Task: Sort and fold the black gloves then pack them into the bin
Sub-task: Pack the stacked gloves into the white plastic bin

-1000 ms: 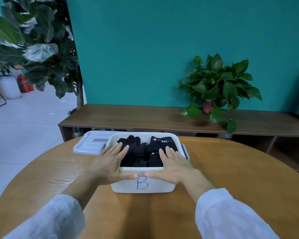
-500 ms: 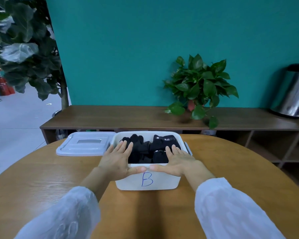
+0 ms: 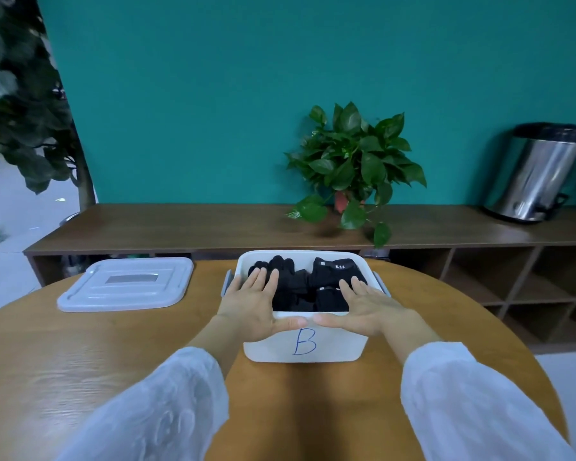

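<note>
At the far left stands a big leafy tree (image 3: 20,104), blurred, beside the teal wall (image 3: 213,94). On the round wooden desk (image 3: 80,354), at the left, a white lid (image 3: 127,283) lies flat, apart from the bin. In the middle of the desk stands the white bin (image 3: 333,344), with a blue letter B (image 3: 304,342) written on its near wall. The black gloves (image 3: 313,287) are inside the bin and fill it nearly to the rim; one at the far right carries a small white label. The left hand (image 3: 251,304) rests on the left near corner of the bin, its fingers (image 3: 263,279) straight and a little spread over the gloves, the thumb lying along the near rim. The right hand (image 3: 366,307) rests in the same way on the right near corner, fingers straight and slightly apart, the thumb along the rim. The two thumbs nearly meet above the letter. Both arms wear white sleeves (image 3: 167,410). Behind the desk runs a long dark wooden shelf (image 3: 180,227); on it a green potted plant (image 3: 353,161) stands behind the bin, and at the far right a shiny metal can (image 3: 539,174).
</note>
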Demonstrator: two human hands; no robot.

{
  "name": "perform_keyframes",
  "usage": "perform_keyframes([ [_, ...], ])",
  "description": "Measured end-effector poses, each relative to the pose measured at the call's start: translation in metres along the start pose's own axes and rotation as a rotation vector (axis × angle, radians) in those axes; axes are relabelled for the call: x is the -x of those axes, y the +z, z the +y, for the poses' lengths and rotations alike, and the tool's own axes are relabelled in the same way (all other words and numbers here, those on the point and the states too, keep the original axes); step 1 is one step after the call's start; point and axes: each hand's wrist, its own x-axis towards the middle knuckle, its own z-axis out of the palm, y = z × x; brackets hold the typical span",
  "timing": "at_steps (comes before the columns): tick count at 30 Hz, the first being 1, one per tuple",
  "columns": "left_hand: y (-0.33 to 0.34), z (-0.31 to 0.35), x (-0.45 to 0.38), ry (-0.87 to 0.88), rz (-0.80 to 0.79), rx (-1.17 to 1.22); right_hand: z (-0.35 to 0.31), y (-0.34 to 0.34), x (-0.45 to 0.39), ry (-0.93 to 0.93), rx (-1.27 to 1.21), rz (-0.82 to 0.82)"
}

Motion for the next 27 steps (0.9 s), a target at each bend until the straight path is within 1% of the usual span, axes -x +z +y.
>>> perform_keyframes([
  [3,-0.005,0.002,0.001,0.011,-0.021,0.039,0.004,0.000,0.002,-0.010,-0.033,0.010],
  [5,-0.008,-0.001,0.006,0.020,-0.017,0.116,0.004,0.000,0.004,-0.020,-0.107,0.024],
  [7,-0.011,-0.008,0.013,0.027,0.008,0.183,0.000,0.000,0.007,-0.035,-0.151,0.080],
  [10,-0.016,-0.025,0.030,0.004,0.029,0.203,-0.017,-0.003,0.013,-0.073,-0.110,0.177],
  [20,-0.033,-0.127,0.112,-0.224,0.059,0.167,-0.124,-0.007,0.017,-0.219,0.014,0.269],
  [23,-0.033,-0.160,0.126,-0.279,0.071,0.130,-0.159,-0.005,0.008,-0.256,0.037,0.244],
  [27,-0.031,-0.200,0.129,-0.328,0.048,0.094,-0.203,-0.006,-0.010,-0.300,0.049,0.220],
])
